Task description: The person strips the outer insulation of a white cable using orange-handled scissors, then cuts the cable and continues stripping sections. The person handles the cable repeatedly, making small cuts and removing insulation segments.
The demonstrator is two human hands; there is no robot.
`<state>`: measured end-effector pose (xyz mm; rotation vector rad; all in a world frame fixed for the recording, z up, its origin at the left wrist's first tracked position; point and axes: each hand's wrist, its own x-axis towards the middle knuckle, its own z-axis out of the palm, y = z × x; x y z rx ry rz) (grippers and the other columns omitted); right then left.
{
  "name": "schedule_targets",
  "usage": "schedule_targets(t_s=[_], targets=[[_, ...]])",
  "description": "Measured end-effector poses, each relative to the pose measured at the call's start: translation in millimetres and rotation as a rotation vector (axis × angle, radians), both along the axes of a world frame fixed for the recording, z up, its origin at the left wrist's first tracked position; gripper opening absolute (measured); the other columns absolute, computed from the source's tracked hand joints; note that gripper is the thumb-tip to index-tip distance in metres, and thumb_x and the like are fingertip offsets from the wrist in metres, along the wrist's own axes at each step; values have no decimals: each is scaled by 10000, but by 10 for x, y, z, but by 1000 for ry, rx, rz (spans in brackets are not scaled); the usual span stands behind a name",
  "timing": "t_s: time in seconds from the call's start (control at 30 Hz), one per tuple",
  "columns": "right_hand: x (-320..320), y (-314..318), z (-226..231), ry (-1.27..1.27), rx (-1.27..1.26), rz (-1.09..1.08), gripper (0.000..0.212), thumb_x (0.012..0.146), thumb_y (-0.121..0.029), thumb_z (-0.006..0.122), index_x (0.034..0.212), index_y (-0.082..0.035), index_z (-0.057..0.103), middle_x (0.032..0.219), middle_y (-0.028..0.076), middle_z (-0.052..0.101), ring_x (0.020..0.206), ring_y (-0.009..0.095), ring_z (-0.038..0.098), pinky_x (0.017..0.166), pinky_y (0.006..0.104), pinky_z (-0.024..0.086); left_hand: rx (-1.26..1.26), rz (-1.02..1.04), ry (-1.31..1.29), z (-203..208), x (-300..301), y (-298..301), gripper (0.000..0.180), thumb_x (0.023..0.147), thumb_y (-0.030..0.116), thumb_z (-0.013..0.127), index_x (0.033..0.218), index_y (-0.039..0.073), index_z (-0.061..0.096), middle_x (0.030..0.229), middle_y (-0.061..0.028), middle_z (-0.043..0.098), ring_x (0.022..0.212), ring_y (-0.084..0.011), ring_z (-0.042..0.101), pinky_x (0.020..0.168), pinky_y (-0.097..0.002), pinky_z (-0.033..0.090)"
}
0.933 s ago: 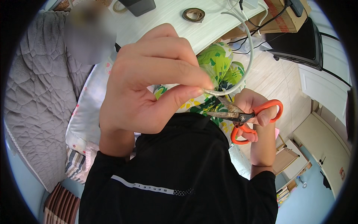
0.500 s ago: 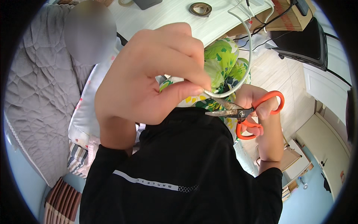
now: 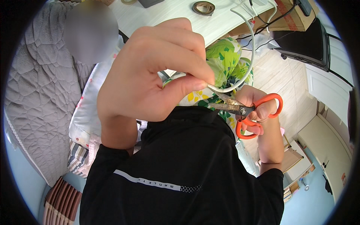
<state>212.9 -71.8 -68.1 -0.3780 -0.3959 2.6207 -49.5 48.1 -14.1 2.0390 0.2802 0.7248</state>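
Observation:
Between thumb and forefinger, my left hand (image 3: 157, 71) pinches the end of a white cable (image 3: 250, 67), which curves up to the table. My right hand (image 3: 258, 103) has its fingers through the orange handles of a pair of scissors (image 3: 243, 111). The blades are rusty and parted, pointing left. The upper blade's tip lies right by the cable end at my left fingertips; whether it touches the cable I cannot tell. The lower blade is apart from the cable, over my patterned green and white clothing (image 3: 225, 52).
On the white table (image 3: 165, 22) lies a roll of brown tape (image 3: 203, 8). Black cords hang by a cardboard box (image 3: 277, 22) at the far right, near a black cabinet (image 3: 303, 45). A grey quilted cover (image 3: 41, 86) spreads on the left.
The scissors and my right hand have shifted slightly left and up. My left hand, still pinching the cable end, has moved a little right and up.

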Motion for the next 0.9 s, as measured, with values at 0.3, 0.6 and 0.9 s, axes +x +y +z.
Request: schedule_targets(t_s=[0.3, 0.6, 0.9], targets=[[-24, -8, 93, -31, -15, -7, 455, 759, -329, 682, 675, 102, 563, 468, 88, 537, 341, 122, 488, 323, 228, 392, 53, 48, -7, 30, -13, -2, 141, 671, 28, 671, 802, 6, 717, 702, -65, 609, 627, -156, 434, 562, -278, 305], [-58, -116, -25, 60, -43, -20, 446, 774, -326, 694, 707, 96, 563, 467, 77, 525, 339, 111, 469, 318, 221, 388, 68, 127, 14, 68, -54, -79, 161, 644, 8, 666, 796, 6, 721, 690, -59, 604, 640, -148, 437, 560, -275, 298], [-4, -112, -19, 119, -32, -13, 399, 780, -279, 682, 692, 88, 555, 450, 71, 505, 317, 100, 441, 291, 217, 365, 69, 86, -6, 65, -17, -96, 153, 645, 14, 669, 788, 8, 720, 688, -60, 606, 630, -146, 437, 547, -271, 297]])
